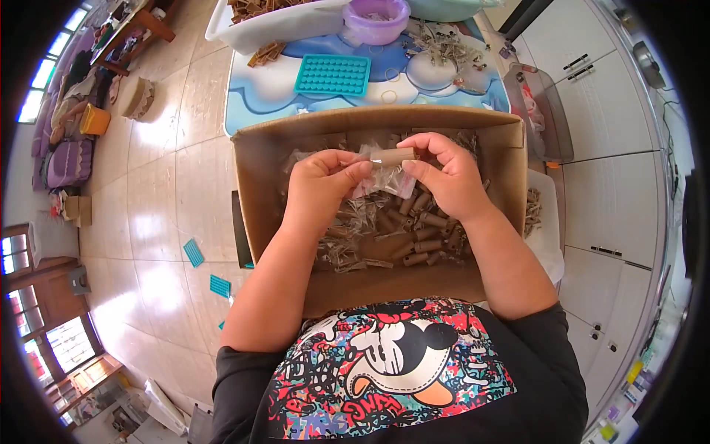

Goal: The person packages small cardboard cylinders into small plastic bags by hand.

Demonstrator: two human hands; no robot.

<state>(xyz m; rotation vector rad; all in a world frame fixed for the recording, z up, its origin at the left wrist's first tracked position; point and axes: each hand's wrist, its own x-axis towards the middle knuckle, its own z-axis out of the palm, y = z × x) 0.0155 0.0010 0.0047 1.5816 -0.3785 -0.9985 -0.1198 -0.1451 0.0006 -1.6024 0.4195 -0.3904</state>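
Above an open cardboard box, both my hands work at a short brown tube. My right hand pinches the tube's right end between thumb and fingers. At the tube's left end, my left hand is closed, thumb against fingertips, on a clear plastic bag. The bag hangs below the tube, and part of its shiny film seems to touch the tube's left end. Inside the box lie many similar brown tubes and small clear packets.
Beyond the box, a blue cloud-patterned table bears a teal moulded tray, a purple bowl, a white bin of brown pieces and loose small parts. Teal trays lie on the floor at left. White cabinets stand at right.
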